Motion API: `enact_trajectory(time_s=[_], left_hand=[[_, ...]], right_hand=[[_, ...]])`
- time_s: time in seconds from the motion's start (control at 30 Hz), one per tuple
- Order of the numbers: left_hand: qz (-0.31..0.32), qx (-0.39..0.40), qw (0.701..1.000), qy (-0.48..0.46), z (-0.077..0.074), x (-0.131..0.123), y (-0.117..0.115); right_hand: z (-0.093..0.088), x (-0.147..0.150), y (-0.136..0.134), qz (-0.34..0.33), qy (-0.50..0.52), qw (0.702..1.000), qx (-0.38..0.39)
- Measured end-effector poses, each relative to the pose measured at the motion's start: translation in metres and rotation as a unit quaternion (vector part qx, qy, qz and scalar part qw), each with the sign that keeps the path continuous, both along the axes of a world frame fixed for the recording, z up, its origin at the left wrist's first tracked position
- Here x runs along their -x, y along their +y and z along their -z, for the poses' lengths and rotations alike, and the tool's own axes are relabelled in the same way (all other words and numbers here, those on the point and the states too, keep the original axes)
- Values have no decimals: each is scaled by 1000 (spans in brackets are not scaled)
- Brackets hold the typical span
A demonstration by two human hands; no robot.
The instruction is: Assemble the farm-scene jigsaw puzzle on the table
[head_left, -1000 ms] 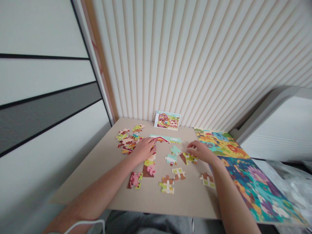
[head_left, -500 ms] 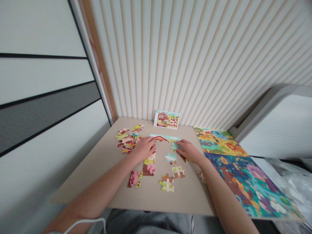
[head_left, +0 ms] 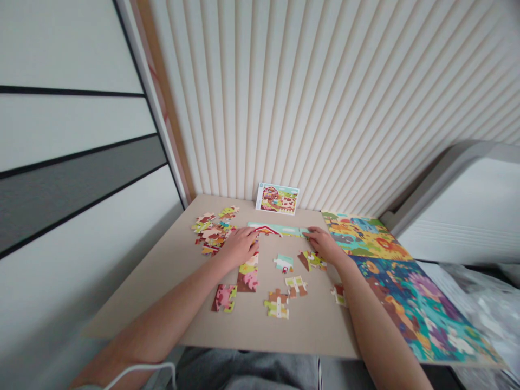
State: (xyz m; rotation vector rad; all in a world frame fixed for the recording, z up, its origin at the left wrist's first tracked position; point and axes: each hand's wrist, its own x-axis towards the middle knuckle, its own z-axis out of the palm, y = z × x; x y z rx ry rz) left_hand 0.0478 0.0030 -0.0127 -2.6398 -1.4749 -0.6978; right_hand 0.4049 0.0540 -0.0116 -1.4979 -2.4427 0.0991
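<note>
A partly joined jigsaw puzzle lies mid-table, with a top strip (head_left: 290, 229) showing a red roof and pale sky, and a left column (head_left: 248, 277) with a pink pig. My left hand (head_left: 239, 246) rests over the corner where strip and column meet, its fingers lying on the pieces. At the strip's right end, my right hand (head_left: 324, 244) has its fingertips on a light-blue puzzle piece (head_left: 303, 232), partly hidden by them. Below it lie a brown-and-green piece (head_left: 312, 260), a pale-blue piece with a red detail (head_left: 284, 262) and fence pieces (head_left: 278, 304).
A heap of loose pieces (head_left: 213, 230) lies left of my left hand. The picture card (head_left: 278, 199) leans against the pleated wall (head_left: 244, 108). Two finished puzzles, a yellow one (head_left: 365, 235) and a blue one (head_left: 418, 309), are at the right. A pig piece (head_left: 225, 298) lies near the front.
My right hand has moved right and slightly away from me, bringing the light-blue piece to the strip's right end. The brown-and-green piece is now uncovered. My left hand stays in place.
</note>
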Motion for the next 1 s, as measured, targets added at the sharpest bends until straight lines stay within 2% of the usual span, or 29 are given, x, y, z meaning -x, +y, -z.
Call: enact_trajectory(time_s=[0.3, 0.5, 0.8, 0.9, 1.0], left_hand=[[0, 6, 1000, -13, 0, 0, -1], [3, 2, 1000, -6, 1, 0, 1], [-3, 0, 1000, -8, 3, 1, 1], [-1, 0, 1000, -4, 2, 1, 0], [2, 1, 1000, -9, 2, 1, 0]], right_hand=[[-20, 13, -9, 26, -55, 998, 0], [-17, 20, -10, 56, -46, 997, -28], [-6, 24, -5, 112, -3, 993, -23], [-8, 27, -8, 122, 7, 992, -22], [-16, 31, -16, 127, 24, 990, -55]])
